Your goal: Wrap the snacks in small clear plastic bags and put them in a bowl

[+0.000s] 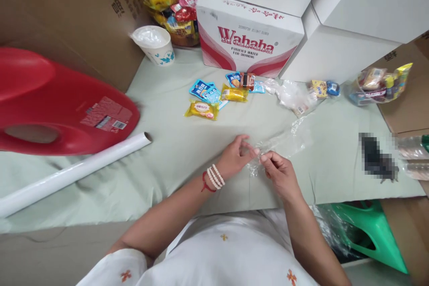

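Note:
A thin clear plastic bag lies crumpled on the cloth in front of me, its near edge up at my fingertips. My right hand pinches that edge between thumb and index finger. Close beside it, my left hand has thumb and index fingertips together at the same edge, with the other fingers curled loosely. Beyond my hands are small wrapped snacks: a yellow packet, a second yellow packet, blue sachets and a reddish-brown packet.
A Wahaha water carton stands at the back, beside a paper cup and a filled snack bag. Left are a red jug and a white roll. Another snack bag sits right, above a green stool.

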A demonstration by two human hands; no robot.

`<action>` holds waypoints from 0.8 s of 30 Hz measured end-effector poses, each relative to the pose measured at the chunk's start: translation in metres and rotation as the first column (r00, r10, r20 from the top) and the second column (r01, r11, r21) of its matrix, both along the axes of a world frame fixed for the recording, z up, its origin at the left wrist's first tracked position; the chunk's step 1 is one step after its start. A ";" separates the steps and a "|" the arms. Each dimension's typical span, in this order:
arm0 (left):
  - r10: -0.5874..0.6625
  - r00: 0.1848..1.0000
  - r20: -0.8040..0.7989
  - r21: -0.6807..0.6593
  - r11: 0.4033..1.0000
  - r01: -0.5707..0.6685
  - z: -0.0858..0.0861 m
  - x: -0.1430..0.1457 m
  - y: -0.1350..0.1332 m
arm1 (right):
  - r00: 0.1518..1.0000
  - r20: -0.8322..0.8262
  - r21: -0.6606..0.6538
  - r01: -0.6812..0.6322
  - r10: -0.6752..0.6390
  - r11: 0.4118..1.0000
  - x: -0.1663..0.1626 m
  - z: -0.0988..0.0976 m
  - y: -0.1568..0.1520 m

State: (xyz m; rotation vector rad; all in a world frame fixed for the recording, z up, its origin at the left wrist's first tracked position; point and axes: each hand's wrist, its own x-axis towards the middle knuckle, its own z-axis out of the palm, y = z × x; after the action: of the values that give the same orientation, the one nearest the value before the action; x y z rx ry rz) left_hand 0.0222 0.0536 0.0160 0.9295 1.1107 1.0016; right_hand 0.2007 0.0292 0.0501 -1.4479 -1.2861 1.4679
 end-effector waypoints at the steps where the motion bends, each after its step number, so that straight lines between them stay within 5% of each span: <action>1: -0.016 0.998 -0.053 0.020 1.000 0.017 0.000 0.002 0.002 | 1.000 0.020 0.013 -0.021 0.021 1.000 0.000 0.002 0.000; 5: 0.157 0.986 -0.053 0.006 0.988 -0.157 0.000 -0.003 0.007 | 0.998 0.005 0.027 0.067 -0.067 0.997 0.012 0.002 -0.004; 9: 0.403 0.915 -0.001 -0.141 0.906 -0.400 0.003 -0.024 0.004 | 0.970 -0.037 -0.026 0.239 -0.240 0.971 0.046 -0.007 -0.018; 13: 0.470 0.880 -0.059 -0.160 0.866 -0.474 0.009 -0.039 -0.011 | 0.966 0.255 -0.146 0.067 -0.028 0.987 0.091 -0.005 -0.026; 17: 0.371 0.915 -0.159 -0.063 0.921 -0.385 0.012 -0.035 -0.028 | 0.870 0.485 0.043 0.080 -0.091 0.996 0.106 0.012 -0.005; 20: 0.228 0.923 -0.310 -0.014 0.970 -0.245 0.008 -0.031 -0.040 | 0.868 0.495 0.098 -0.010 -0.041 0.995 0.077 0.016 0.025; 24: 0.192 0.740 -0.645 0.176 0.979 -0.101 0.003 -0.039 -0.052 | 0.792 0.605 0.073 -0.156 0.080 0.985 0.018 -0.002 0.058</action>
State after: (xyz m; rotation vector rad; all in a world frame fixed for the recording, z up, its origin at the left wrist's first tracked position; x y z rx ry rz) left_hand -0.0166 0.0015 0.0191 1.3807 1.7537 0.8929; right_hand 0.2186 0.0875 0.0483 -1.8607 -1.8401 0.9955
